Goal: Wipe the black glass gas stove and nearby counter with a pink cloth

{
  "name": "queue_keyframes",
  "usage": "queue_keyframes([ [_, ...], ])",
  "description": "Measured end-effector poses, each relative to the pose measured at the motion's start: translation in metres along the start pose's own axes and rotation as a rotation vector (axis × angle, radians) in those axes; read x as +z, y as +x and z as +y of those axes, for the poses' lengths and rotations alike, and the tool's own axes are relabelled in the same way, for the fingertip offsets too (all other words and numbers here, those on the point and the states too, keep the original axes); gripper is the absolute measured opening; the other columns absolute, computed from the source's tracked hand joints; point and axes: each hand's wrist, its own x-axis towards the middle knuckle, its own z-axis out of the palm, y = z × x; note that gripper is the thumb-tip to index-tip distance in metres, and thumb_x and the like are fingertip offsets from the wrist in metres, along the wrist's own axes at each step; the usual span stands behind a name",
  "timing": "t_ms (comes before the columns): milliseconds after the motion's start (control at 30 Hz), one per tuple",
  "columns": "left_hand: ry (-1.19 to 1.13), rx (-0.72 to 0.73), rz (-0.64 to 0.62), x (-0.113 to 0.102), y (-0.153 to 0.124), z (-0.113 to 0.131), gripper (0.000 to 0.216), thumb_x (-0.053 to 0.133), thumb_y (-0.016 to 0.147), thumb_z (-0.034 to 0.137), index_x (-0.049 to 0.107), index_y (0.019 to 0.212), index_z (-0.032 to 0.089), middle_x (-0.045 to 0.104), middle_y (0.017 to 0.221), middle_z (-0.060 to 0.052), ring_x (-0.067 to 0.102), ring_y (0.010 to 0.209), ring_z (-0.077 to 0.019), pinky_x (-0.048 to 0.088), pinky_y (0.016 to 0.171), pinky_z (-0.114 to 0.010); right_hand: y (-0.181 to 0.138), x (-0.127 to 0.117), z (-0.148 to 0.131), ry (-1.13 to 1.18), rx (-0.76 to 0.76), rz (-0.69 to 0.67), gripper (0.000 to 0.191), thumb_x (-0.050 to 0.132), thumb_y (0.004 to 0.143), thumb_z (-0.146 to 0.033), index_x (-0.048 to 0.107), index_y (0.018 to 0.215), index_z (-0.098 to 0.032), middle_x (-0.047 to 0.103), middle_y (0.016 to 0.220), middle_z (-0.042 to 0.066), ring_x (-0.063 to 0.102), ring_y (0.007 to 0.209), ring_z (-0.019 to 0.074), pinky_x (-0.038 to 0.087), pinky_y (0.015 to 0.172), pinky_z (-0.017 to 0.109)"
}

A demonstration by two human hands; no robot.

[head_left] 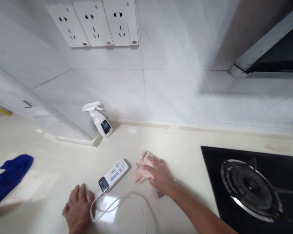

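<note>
My right hand (160,172) presses a crumpled pale pink cloth (144,167) against the cream countertop (183,195), its fingers closed over the fabric. Lower left, my left hand (78,206) rests on the counter with its fingers slightly bent and nothing in it. Close beside those fingers lies a white power bank (116,174) with a dark display end and blue print. A white cable (107,211) is plugged into that end and loops over the counter. Part of the cloth is hidden under my right hand.
A white spray bottle (101,122) stands at the wall corner. On the right is a black gas hob (215,182) with a round burner. A blue cloth (17,172) lies at far left. Wall sockets (94,24) are above; a range hood edge (266,42) juts in at upper right.
</note>
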Motion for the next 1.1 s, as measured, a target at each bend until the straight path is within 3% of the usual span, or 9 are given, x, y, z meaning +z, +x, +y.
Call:
queue_keyframes([
  [67,-0.005,-0.011,-0.01,-0.001,0.001,0.001,0.061,0.023,0.103,0.044,0.048,0.151,0.014,0.037,0.166,-0.018,0.027,0.156,-0.0302,0.025,0.123,-0.055,0.007,-0.019,0.04,-0.073,0.133,-0.007,0.057,0.061,0.096,-0.035,0.051,0.151,-0.039,0.031,0.168,0.008,0.026,0.153,0.033,0.016,0.122,0.056],
  [200,-0.007,-0.03,-0.036,-0.009,-0.001,0.01,0.064,0.019,0.103,0.044,0.047,0.151,0.012,0.036,0.166,-0.018,0.025,0.157,-0.031,0.024,0.124,-0.055,0.014,-0.063,0.125,-0.281,0.626,0.198,0.053,0.056,0.098,-0.031,0.054,0.151,-0.028,0.036,0.164,0.015,0.026,0.151,0.0353,0.017,0.119,0.051],
  [267,-0.013,-0.036,-0.05,-0.013,-0.003,0.014,0.065,0.018,0.104,0.043,0.046,0.152,0.01,0.036,0.166,-0.019,0.025,0.157,-0.0316,0.023,0.124,-0.056,0.008,-0.077,0.15,-0.294,0.76,0.254,0.053,0.048,0.101,-0.028,0.052,0.152,-0.019,0.036,0.16,0.023,0.03,0.147,0.039,0.02,0.116,0.053],
  [333,-0.021,-0.038,-0.053,-0.015,-0.004,0.017,0.065,0.017,0.104,0.041,0.046,0.152,0.009,0.035,0.166,-0.02,0.024,0.157,-0.0327,0.023,0.124,-0.057,-0.001,-0.079,0.155,-0.286,0.822,0.275,0.053,0.044,0.102,-0.027,0.051,0.153,-0.015,0.034,0.159,0.027,0.033,0.144,0.0414,0.023,0.113,0.054],
  [433,-0.029,-0.034,-0.056,-0.015,-0.003,0.017,0.064,0.018,0.104,0.04,0.046,0.152,0.009,0.034,0.166,-0.021,0.024,0.157,-0.0332,0.022,0.124,-0.057,-0.007,-0.063,0.123,-0.276,0.801,0.26,0.052,0.049,0.1,-0.03,0.054,0.152,-0.022,0.031,0.163,0.022,0.03,0.147,0.0408,0.02,0.116,0.052],
  [633,-0.076,-0.012,-0.052,-0.015,-0.003,0.016,0.061,0.018,0.105,0.04,0.045,0.151,0.012,0.033,0.167,-0.021,0.023,0.157,-0.0335,0.022,0.123,-0.06,-0.022,-0.007,-0.006,-0.162,0.514,0.156,0.056,0.061,0.096,-0.04,0.056,0.151,-0.032,0.03,0.168,0.011,0.022,0.154,0.0387,0.015,0.123,0.054],
  [833,-0.111,0.05,-0.06,-0.017,-0.005,0.012,0.059,0.025,0.103,0.04,0.047,0.149,0.012,0.033,0.166,-0.023,0.023,0.157,-0.0347,0.024,0.121,-0.061,-0.104,0.049,-0.118,0.022,0.301,0.131,0.056,0.065,0.093,-0.04,0.056,0.149,-0.034,0.022,0.172,0.009,0.012,0.159,0.0379,0.01,0.126,0.058],
  [967,-0.123,0.097,-0.06,-0.018,-0.008,0.007,0.06,0.025,0.102,0.043,0.05,0.147,0.013,0.033,0.165,-0.023,0.022,0.157,-0.0345,0.023,0.121,-0.06,-0.177,0.075,-0.152,0.076,0.261,0.104,0.063,0.067,0.088,-0.035,0.055,0.149,-0.036,0.021,0.173,0.007,0.01,0.16,0.0346,0.011,0.127,0.058],
  [1100,-0.146,0.132,-0.069,-0.022,-0.01,0.006,0.062,0.02,0.102,0.046,0.051,0.145,0.014,0.036,0.163,-0.023,0.024,0.155,-0.0349,0.025,0.12,-0.06,-0.246,0.084,-0.149,-0.019,0.36,0.154,0.06,0.066,0.079,-0.027,0.065,0.139,-0.032,0.033,0.169,0.007,0.021,0.158,0.0338,0.018,0.127,0.055],
])
